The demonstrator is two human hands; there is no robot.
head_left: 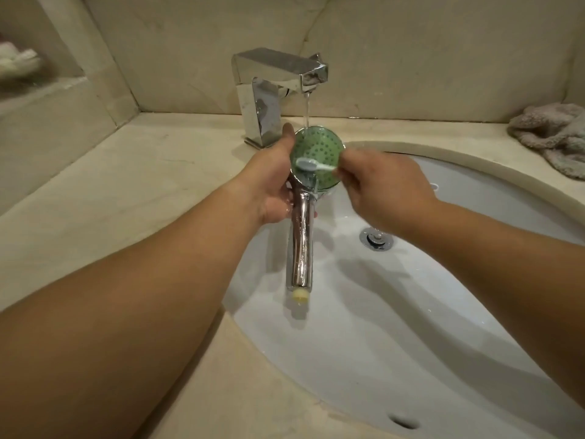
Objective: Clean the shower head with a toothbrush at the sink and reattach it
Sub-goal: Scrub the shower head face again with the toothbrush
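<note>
Nearest, the shower head's [304, 198] chrome handle points back toward the person over the sink [474, 327], so runoff drains into the basin. The left hand [269, 182] grips its neck, tilting the green face upward. The right hand [386, 188] pinches the toothbrush [313, 166], bristles against that face. Beyond, the faucet [278, 90] runs water onto its far edge, rinsing loosened grime.

You have only one view, from the camera worn on the person's head. It looks forward and steeply down, from close above the sink [395, 343] set in the surface [126, 191]. The wide lens bends the edges. Both forearms come in from the bottom corners toward the middle, and the faucet [278, 90] stands straight ahead at the back wall.
</note>
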